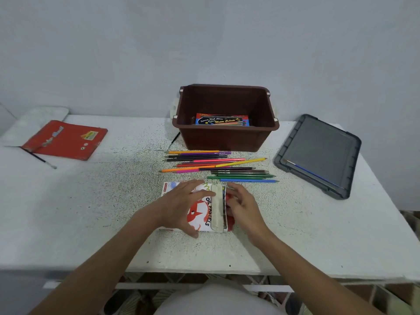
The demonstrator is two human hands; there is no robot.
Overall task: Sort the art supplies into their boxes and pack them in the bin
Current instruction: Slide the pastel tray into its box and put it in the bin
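**Both hands at the pastel box, most of the sorting ahead**

Fingers of the left hand (181, 201) are spread and bent over the printed top of the oil pastels box (202, 215), with the thumb hooked on its near edge, so this hand grips the box and pins it flat near the front of the table (91, 212). The right hand (244, 205) has its fingers curled in at the box's open right end, just past the raised flap (217, 208). Something red shows there, but I cannot tell whether the fingers pinch a pastel or only press against the opening.

Judging by this, the pastels are about boxed, though the flap is not yet tucked in.

Just beyond the box, the coloured pencils (218, 165) lie loose in a rough row, with no pencil box that I can pick out. Behind them the brown bin (227, 139) holds one item so far, a water colour box (221, 120).

Left to do, as I read it: close and pack the pastels, then gather the pencils. The grey lid (318, 151) lies well apart on the right with a brush (311, 172) on it. Another brush (38, 158) lies by the red pad (66, 139) on the far left.
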